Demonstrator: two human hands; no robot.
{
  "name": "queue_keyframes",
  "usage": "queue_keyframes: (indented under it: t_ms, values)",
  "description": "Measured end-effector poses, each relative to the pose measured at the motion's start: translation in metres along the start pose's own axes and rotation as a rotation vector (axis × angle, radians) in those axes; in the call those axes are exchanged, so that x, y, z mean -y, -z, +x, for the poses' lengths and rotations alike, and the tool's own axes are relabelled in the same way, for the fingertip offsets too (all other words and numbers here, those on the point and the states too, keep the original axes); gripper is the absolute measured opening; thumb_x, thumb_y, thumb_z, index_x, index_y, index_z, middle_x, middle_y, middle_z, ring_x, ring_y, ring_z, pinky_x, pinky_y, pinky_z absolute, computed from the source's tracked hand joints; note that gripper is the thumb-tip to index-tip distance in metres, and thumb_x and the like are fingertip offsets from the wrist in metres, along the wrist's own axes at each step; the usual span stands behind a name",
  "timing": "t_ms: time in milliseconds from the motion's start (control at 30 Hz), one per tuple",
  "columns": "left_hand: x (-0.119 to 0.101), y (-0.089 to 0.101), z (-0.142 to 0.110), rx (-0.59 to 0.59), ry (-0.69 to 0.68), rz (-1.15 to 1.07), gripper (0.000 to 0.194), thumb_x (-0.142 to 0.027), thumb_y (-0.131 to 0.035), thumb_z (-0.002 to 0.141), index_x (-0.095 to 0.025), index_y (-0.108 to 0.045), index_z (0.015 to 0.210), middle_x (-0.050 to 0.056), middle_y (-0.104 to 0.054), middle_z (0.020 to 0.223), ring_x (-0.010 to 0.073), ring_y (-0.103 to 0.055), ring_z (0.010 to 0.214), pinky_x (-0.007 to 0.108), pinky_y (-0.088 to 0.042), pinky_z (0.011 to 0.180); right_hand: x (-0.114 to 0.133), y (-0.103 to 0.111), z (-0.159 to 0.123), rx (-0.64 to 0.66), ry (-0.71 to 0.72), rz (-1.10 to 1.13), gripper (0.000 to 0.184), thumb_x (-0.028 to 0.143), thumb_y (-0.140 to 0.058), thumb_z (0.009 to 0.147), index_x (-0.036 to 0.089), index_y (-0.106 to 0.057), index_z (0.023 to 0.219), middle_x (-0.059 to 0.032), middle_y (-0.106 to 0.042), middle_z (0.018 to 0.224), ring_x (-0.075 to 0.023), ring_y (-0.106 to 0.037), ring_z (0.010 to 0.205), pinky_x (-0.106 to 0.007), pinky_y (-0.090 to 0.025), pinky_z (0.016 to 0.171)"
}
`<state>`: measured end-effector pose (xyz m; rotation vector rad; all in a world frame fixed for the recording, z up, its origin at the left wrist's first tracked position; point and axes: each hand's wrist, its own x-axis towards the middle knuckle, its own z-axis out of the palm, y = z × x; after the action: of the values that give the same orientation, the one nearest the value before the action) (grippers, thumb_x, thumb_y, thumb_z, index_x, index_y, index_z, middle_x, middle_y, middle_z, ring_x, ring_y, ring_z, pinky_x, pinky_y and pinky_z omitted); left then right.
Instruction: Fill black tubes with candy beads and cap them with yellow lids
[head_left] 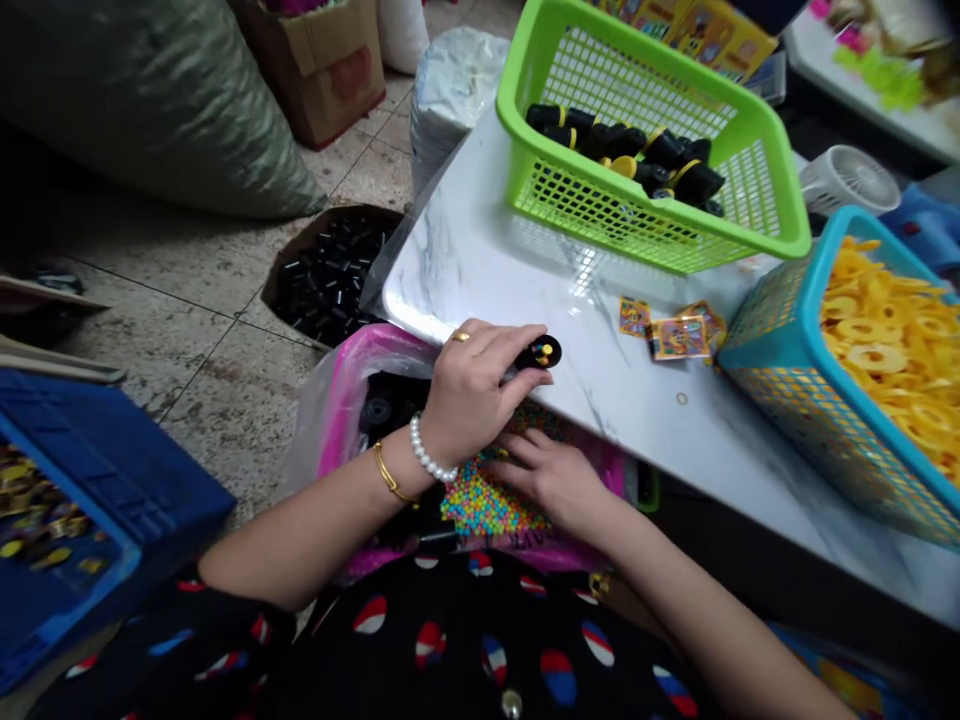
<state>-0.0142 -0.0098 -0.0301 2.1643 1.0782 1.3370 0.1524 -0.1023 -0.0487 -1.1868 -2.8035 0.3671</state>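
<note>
My left hand (476, 385) is closed around a small black plastic cup (556, 350), its mouth facing up over the table's edge. Yellow and other coloured bits show inside it. Lower down, my right hand (559, 485) reaches into the small multicoloured beads (487, 500), fingers stretched out and apart. Some of its fingertips are hidden among the beads and below my left hand. The beads lie in a pink tub (349, 350) lined with clear plastic, on my lap side of the table. Black plastic parts (379, 410) sit in the tub's left half.
On the white marbled table (480, 240) stand a green basket (652, 235) of black-and-yellow pieces and a blue basket (787, 310) of yellow rings. Small printed packets (679, 338) lie between. Left, on the floor, are a box of black cylinders (330, 280) and a blue crate (150, 450).
</note>
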Motion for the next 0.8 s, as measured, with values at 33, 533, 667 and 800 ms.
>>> queue_keyframes:
  t_ms: [33, 533, 667, 800]
  values:
    - [0.000, 0.000, 0.001, 0.003, 0.008, 0.000, 0.030, -0.027, -0.069, 0.084, -0.018, -0.065, 0.112, 0.005, -0.072, 0.100, 0.0205, -0.063, 0.092, 0.037, -0.047, 0.087, -0.003, -0.006, 0.004, 0.096, 0.023, -0.046, 0.017, 0.020, -0.054, 0.092, 0.020, -0.070, 0.099, -0.0092, -0.066, 0.112, -0.0214, -0.057, 0.087, -0.031, -0.050, 0.064]
    - [0.001, 0.004, -0.001, 0.016, 0.003, -0.068, 0.030, -0.026, -0.067, 0.086, -0.016, -0.062, 0.114, 0.007, -0.071, 0.103, 0.0205, -0.064, 0.094, 0.038, -0.046, 0.088, -0.006, -0.023, -0.036, 0.031, -0.037, -0.087, 0.014, 0.015, -0.052, 0.091, 0.015, -0.066, 0.094, -0.0148, -0.056, 0.132, -0.0295, -0.054, 0.111, -0.042, -0.050, 0.086]
    - [-0.002, 0.005, 0.000, 0.048, -0.011, -0.122, 0.031, -0.020, -0.064, 0.087, -0.020, -0.061, 0.118, 0.005, -0.072, 0.108, 0.0180, -0.063, 0.093, 0.037, -0.045, 0.088, -0.003, -0.013, -0.036, -0.162, -0.261, 0.224, 0.017, 0.020, -0.050, 0.094, 0.017, -0.065, 0.101, -0.0094, -0.066, 0.090, -0.0172, -0.062, 0.077, -0.028, -0.051, 0.067]
    - [-0.006, 0.007, 0.002, 0.089, 0.048, -0.114, 0.032, -0.020, -0.063, 0.086, -0.021, -0.062, 0.119, 0.004, -0.072, 0.106, 0.0197, -0.059, 0.091, 0.039, -0.044, 0.087, 0.007, 0.012, -0.027, -0.245, -0.474, 0.623, 0.010, 0.026, -0.054, 0.093, 0.020, -0.062, 0.092, -0.0026, -0.062, 0.074, -0.0136, -0.060, 0.065, -0.025, -0.047, 0.061]
